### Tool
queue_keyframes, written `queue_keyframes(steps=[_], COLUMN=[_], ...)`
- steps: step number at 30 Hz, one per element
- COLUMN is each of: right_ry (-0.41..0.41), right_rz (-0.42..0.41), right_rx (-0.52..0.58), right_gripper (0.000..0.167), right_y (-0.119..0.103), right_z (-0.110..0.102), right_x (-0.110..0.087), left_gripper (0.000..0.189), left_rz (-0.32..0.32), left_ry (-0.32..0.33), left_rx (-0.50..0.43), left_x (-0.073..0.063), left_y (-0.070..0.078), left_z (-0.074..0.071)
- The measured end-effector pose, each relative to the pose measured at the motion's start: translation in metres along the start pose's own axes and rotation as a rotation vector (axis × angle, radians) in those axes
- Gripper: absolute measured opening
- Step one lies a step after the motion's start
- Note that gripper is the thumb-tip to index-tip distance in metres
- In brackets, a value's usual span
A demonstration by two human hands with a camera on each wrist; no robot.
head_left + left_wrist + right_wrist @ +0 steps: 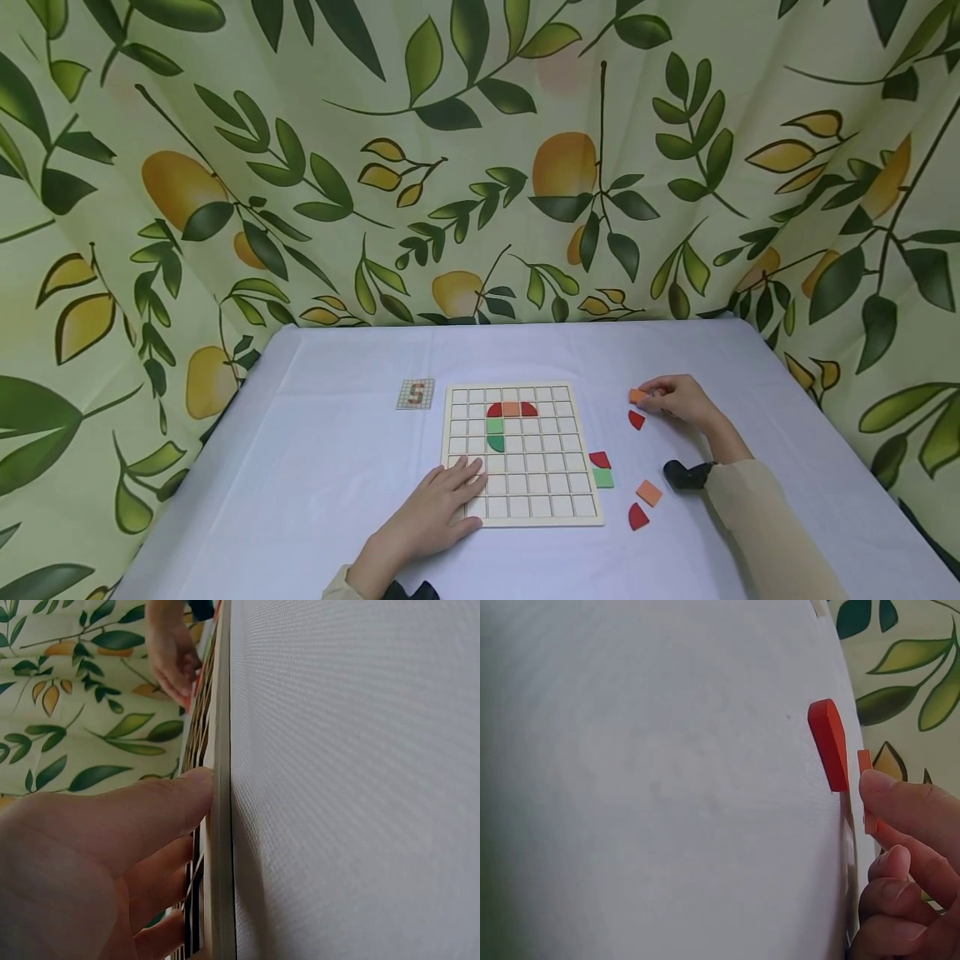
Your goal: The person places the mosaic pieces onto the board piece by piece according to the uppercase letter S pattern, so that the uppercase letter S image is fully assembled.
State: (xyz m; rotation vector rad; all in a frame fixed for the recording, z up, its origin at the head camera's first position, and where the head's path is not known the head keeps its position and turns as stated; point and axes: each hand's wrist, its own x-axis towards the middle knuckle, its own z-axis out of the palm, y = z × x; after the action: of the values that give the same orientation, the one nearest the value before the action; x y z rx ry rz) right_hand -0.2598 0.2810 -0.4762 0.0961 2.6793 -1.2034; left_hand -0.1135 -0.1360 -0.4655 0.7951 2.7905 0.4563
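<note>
My left hand (435, 510) rests on the lower left corner of a white grid board (540, 484), fingers extended. On its upper part, two red quarter-circle tiles (528, 409) flank an orange square tile (511, 409); below the left one come a light green square tile (495, 426) and a darker green quarter-circle tile (496, 443). To the right of the board, my right hand (681, 402) pinches another orange square tile (865, 761) between thumb and finger, at the table surface. Just nearer lies a loose red quarter-circle tile (636, 420).
Beside the board's right edge lie a red quarter-circle (599, 460) and a light green square (603, 478). Farther right are an orange square (649, 493) and a red quarter-circle (638, 517). A small pattern card (416, 394) lies left of the board. A leaf-print curtain (480, 208) hangs behind the table.
</note>
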Motion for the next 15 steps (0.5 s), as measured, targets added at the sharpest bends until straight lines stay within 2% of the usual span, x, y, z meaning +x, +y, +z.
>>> queue_keyframes(steps=[7, 15], right_ry=[-0.006, 0.001], right_rz=[-0.026, -0.079], right_rx=[-0.008, -0.017], right_gripper=[0.042, 0.040], right_y=[-0.004, -0.018], right_z=[0.003, 0.011], right_x=[-0.003, -0.010], left_gripper=[0.058, 0.058], left_rz=[0.007, 0.003], left_ry=[0.004, 0.009], left_rx=[-0.003, -0.004], left_x=[0.000, 0.000], left_y=[0.000, -0.001], left_z=[0.000, 0.001])
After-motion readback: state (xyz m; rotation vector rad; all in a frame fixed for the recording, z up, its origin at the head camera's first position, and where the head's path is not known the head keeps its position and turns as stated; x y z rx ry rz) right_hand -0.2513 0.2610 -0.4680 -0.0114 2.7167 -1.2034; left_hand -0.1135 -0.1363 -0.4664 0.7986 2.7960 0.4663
